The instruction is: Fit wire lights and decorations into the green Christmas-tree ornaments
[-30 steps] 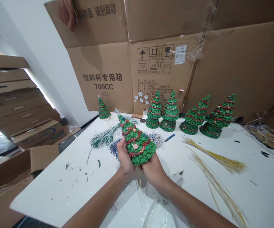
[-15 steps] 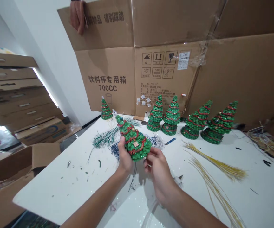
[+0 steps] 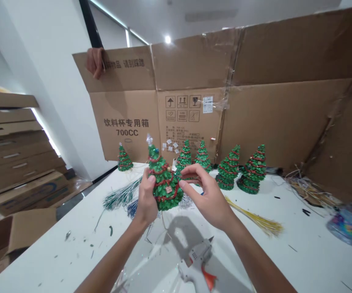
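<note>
My left hand point(image 3: 148, 197) is wrapped round the left side of a small green Christmas tree point(image 3: 167, 194), which has red garland, beads and a clear pointed tip. It is raised above the white table, nearly upright, with thin wires hanging below its base. My right hand point(image 3: 205, 197) hovers at the tree's right side, thumb and curved fingers apart with nothing seen between them; whether a fingertip touches the tree I cannot tell. Below the hands lies a white glue gun point(image 3: 196, 260) with an orange trigger.
Several similar trees point(image 3: 228, 167) stand along the back, one more small tree point(image 3: 124, 158) at left. Yellow wire point(image 3: 258, 217) and green wire point(image 3: 122, 197) bundles lie on the table point(image 3: 81, 260). Behind rises a cardboard sheet point(image 3: 130, 101), with another person's hand point(image 3: 95, 63) on its top edge.
The tree in my left hand has come up from a tilt to nearly upright. My right hand has moved from its base up to its side, fingers spreading. The view has tipped upward.
</note>
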`<state>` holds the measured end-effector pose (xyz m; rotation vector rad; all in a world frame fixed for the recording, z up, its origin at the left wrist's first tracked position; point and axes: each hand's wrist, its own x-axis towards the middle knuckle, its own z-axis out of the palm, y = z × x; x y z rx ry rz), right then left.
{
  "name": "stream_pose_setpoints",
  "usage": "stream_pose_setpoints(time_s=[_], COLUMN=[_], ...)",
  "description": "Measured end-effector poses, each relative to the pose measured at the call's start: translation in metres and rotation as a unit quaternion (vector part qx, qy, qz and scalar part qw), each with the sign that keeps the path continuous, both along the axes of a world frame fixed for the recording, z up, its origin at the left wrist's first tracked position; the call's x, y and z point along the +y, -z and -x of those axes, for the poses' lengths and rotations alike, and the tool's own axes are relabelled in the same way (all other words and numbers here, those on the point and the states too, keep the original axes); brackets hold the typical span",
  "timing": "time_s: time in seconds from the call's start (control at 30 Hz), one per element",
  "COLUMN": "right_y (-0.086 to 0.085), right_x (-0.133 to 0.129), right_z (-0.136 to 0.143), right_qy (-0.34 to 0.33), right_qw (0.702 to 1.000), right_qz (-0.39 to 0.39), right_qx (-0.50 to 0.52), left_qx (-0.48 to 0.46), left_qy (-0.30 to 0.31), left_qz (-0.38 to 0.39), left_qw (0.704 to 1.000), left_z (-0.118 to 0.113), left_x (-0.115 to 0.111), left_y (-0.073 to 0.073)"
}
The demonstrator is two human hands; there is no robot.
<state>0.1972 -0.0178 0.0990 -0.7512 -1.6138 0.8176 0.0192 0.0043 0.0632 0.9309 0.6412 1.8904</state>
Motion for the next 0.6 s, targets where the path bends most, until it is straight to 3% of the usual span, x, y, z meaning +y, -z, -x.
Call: stream_pose_setpoints(time_s=[0.17, 0.27, 0.4, 0.6], right_y=[-0.012, -0.019, -0.025, -0.029], right_x=[-0.007, -0.013, -0.019, -0.024], right_z=[-0.017, -0.024, -0.029, -0.027], right_qy=[0.046, 0.082, 0.11, 0.075], right_qw=[0.992, 0.982, 0.971, 0.97], right_qz=[-0.109, -0.163, -0.211, -0.222], right_qx=[0.052, 0.046, 0.007, -0.059], left_qx=[0.203, 0.291, 0.371, 0.46], left_qy=[0.03, 0.023, -0.025, -0.111], left_qz=[-0.074, -0.089, -0.106, -0.141], left_qw=[0.976, 0.952, 0.922, 0.87], left_z=[-0.025, -0.034, -0.038, -0.027], left_x=[-0.004, -0.01, -0.021, -0.027], left_y=[-0.062, -0.088, -0.104, -0.109])
